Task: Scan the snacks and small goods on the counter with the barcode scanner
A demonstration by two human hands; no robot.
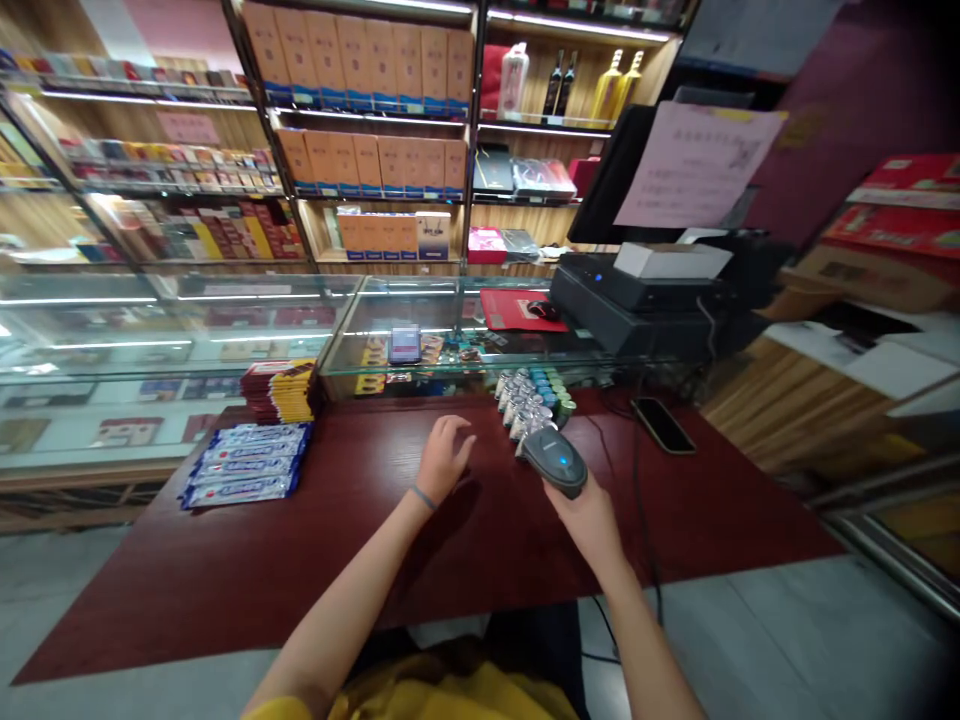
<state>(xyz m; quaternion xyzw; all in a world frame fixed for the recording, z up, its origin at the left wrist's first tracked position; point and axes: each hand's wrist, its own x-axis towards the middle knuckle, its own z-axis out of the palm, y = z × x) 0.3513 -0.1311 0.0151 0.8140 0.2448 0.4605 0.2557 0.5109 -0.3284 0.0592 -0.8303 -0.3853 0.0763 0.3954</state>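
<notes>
two hands: right hand [594, 518] grips a dark grey rounded scanner [556, 460], left hand [442, 456] loosely spread.

Scanner [553, 460] was dark grey, black about the head. Wristband [424, 497]: dull grey-blue. Tabletop [300, 560] was deep red-brown with a fine wood grain. Flat packs [247, 462] on it were blue and white; the stack [281, 390] behind them was dark red banded in yellow. Small rolls [532, 400] ran silver, then teal and green. Phone [662, 424] was black. Mouse mat [517, 308] was red. Printer [637, 290] was black under a white top piece. Shelf boxes [360, 60] were tan-orange with a blue strip along the base. Paper sheet [697, 165] was pale pink. Garment [450, 695] was mustard yellow.
</notes>
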